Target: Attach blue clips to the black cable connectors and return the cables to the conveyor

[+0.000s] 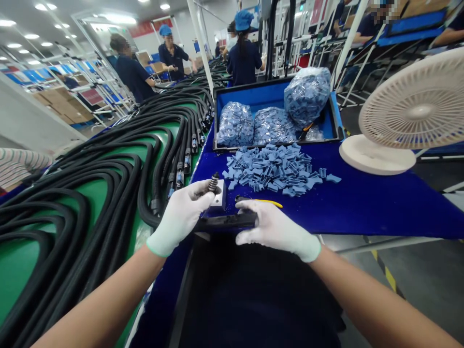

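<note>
My left hand (183, 212), in a white glove, pinches a small metal coil spring (213, 182) with a dark tip. The spring stands over a pale metal block (219, 199) with a hole; whether it rests on the block I cannot tell. A black hose end piece (228, 221) lies along the table's front edge, below the left fingers. Curled round its right end is my gloved right hand (270, 227), thumb below and fingers above. Just beyond that hand lies a tool with a yellow handle (268, 202), partly hidden by the fingers.
Blue plastic clips (279, 169) lie heaped on the blue table (369, 208). Behind them, a blue bin (270, 99) holds bagged clips. A white fan (416, 106) stands right. Black hoses (119, 174) cover the green conveyor (32, 263) at left. Several co-workers stand farther back.
</note>
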The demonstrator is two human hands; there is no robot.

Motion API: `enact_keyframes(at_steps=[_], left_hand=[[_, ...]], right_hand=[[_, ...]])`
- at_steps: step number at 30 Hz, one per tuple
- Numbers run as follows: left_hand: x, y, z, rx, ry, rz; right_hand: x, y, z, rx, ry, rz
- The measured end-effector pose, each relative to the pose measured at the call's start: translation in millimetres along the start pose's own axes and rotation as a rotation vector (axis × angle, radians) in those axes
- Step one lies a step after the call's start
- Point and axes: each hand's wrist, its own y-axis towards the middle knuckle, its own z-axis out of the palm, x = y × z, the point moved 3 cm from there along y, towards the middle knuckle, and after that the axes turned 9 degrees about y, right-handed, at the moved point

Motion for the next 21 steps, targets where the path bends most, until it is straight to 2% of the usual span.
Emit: enact_keyframes(at_steps=[3,5,6,9,14,16,18,21], left_hand=[[-7,-6,7.1,0.222,0.12,0.125],[-9,-9,13.1,0.351,0.189,0.188],[-9,-10,15.6,0.378,0.207,0.211],[-8,-10,22.1,0.371,0.221,0.298],[-6,-11,29.2,0.295,0.245,0.565],[-1,-7,32.2,0.321,0.206,0.532],[6,0,35.5,0.331,0.113,0.358],[13,7,39.8,0.28,0.016,0.115]], right_hand=[[-5,-4,20,-0.019,0.57,0.19],[-7,-1,28,-0.093,0.765,0.226],[-7,1,29,-0.117,0.817,0.228],[-10,7,30,-0.119,0.897,0.238],[-12,9,26,-0.037,0.878,0.231],[-11,7,23,-0.009,0.809,0.208],[-9,6,21,-0.027,0.749,0.173],[-7,9,19,-0.093,0.75,0.139]])
